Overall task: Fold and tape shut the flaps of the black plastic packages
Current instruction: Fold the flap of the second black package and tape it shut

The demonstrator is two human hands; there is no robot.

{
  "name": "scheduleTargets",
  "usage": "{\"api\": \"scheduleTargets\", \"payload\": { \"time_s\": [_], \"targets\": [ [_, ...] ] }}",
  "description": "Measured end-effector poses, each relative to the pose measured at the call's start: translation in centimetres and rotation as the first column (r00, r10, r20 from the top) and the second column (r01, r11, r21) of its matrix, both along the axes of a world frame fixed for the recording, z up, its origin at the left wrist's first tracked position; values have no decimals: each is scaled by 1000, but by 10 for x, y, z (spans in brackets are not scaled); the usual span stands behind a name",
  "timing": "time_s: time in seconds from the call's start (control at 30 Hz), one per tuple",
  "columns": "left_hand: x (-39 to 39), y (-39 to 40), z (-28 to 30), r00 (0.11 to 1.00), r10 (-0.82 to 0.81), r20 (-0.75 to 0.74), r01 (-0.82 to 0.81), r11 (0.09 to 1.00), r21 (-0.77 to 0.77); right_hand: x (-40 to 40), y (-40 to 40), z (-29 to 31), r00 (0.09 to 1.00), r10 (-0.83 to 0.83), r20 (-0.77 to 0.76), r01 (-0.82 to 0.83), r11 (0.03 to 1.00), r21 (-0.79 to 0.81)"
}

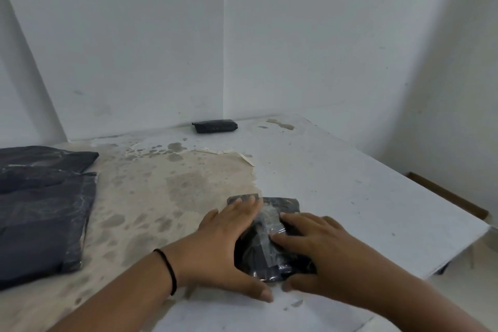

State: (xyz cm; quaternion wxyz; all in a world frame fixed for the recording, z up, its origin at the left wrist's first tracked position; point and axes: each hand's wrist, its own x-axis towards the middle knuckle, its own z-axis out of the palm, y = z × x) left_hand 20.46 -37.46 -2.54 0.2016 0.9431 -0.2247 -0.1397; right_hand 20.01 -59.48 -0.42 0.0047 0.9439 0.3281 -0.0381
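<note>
Head view, lower centre of the frame: my two hands lie on a small black package [269, 240] at the near part of a stained white table [336, 170]. The package's long axis runs from the bottom of the frame up toward its middle, tipped a little left at the far end. It sits between my palms, so neither hand has to reach.

My left hand [223, 245] rests flat along the package's left side, fingers straight and pointing up-frame, thumb stretched along the near edge. My right hand [310, 245] presses from the right, its fingertips [280, 237] landing on a clear strip of tape [266, 224] that runs lengthwise over the fold. By my reading I am smoothing that tape down. Neither hand is closed around anything.

My right palm hides the package's right edge, and glare on the tape makes it hard to see where the strip ends or whether the flap beneath is fully sealed.

At left, a stack of larger black bags [43, 210] is cut off by the frame edge. A second small black package [215, 126] lies upper centre, against the wall [161, 35].
</note>
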Motion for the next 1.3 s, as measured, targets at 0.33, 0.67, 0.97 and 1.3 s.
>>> {"api": "scheduleTargets", "payload": {
  "time_s": [0.33,0.67,0.97,1.3],
  "targets": [
    [-16,58,4,878,378,-293,-455,472,-755,-4,22,25,955,-270,-121,231,425,875],
    [-40,75,37,791,250,-558,-552,-102,-828,2,90,40,716,218,-664,652,134,747],
    [-38,110,36,747,392,-537,-542,-109,-833,24,132,36,750,87,-656,618,262,741],
    [-15,187,29,568,822,45,-607,455,-652,79,179,28,654,159,-740,695,261,670]
  ]
}}
